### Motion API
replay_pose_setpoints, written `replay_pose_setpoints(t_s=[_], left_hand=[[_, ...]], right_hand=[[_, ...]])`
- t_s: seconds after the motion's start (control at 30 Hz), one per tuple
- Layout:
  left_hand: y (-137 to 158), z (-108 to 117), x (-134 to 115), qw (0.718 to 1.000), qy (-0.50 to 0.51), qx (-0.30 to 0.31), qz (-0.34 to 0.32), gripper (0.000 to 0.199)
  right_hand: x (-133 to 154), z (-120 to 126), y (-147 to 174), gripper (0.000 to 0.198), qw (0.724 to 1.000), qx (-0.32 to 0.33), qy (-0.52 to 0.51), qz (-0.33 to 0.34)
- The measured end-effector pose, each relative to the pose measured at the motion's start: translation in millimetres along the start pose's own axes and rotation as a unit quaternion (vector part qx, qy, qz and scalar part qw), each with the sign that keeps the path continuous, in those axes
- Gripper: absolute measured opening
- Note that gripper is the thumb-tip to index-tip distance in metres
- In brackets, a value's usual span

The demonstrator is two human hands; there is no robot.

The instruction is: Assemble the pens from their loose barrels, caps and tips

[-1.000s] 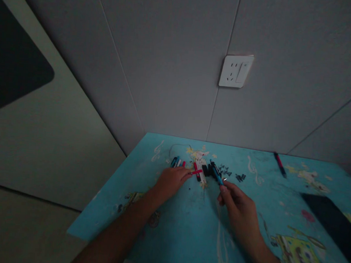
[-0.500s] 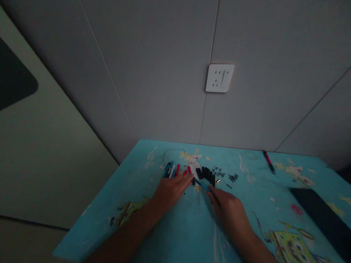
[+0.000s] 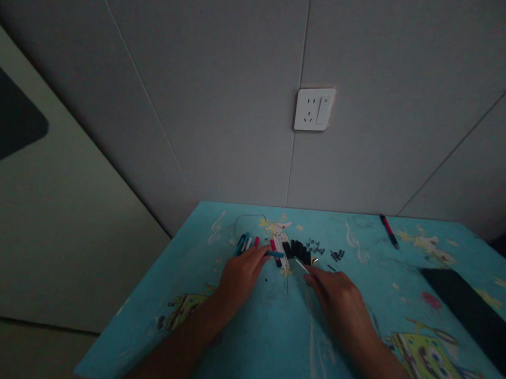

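My left hand [image 3: 240, 273] is closed on a short blue pen part [image 3: 275, 254], its blue end jutting to the right past my fingertips. In my right hand [image 3: 340, 299] a thin white stick [image 3: 302, 266], which looks like a pen's inner piece, points up and left from the pinched fingers. The two parts are apart. Just beyond my left hand lie several pens [image 3: 242, 243] side by side, dark, blue, white and red. A red and black pen [image 3: 274, 246] lies by a white printed strip [image 3: 282, 246]. Several black cylindrical pieces [image 3: 299, 251] form a curved row beyond my right fingers.
Small dark bits [image 3: 315, 247] and a little pile of short black pieces [image 3: 337, 255] lie behind my right hand. A red and black pen [image 3: 389, 232] rests far right. A dark flat board [image 3: 471, 314] covers the right side of the blue patterned table [image 3: 153, 320], which meets the wall.
The blue pen my right hand held against my left fingers has come apart. The blue part now sits in my left hand, the white stick in my right.
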State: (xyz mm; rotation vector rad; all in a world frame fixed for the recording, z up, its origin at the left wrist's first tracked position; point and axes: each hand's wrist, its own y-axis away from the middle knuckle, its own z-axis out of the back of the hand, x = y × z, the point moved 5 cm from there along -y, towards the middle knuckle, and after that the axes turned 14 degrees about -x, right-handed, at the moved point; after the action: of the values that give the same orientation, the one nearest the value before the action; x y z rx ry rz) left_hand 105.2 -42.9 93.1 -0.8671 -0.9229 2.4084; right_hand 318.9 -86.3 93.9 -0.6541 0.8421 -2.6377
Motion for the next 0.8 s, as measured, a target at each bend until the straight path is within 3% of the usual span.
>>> replay_pose_setpoints(t_s=[0.07,0.17,0.53,0.8], left_hand=[[0,9,-6,0.993,0.094,-0.063,0.029,0.024],[5,16,-17,0.978,0.179,-0.101,0.040,0.023],[9,21,-43,0.968,0.238,-0.075,0.028,0.022],[5,21,-51,0.964,0.261,-0.048,0.008,0.023]], right_hand=[[-2,3,0,0.027,0.999,-0.011,-0.020,-0.037],[1,0,4,0.026,0.997,0.002,-0.045,-0.070],[16,-13,12,0.036,0.987,0.074,-0.115,-0.089],[20,-12,10,0.031,0.993,0.065,-0.096,-0.004]])
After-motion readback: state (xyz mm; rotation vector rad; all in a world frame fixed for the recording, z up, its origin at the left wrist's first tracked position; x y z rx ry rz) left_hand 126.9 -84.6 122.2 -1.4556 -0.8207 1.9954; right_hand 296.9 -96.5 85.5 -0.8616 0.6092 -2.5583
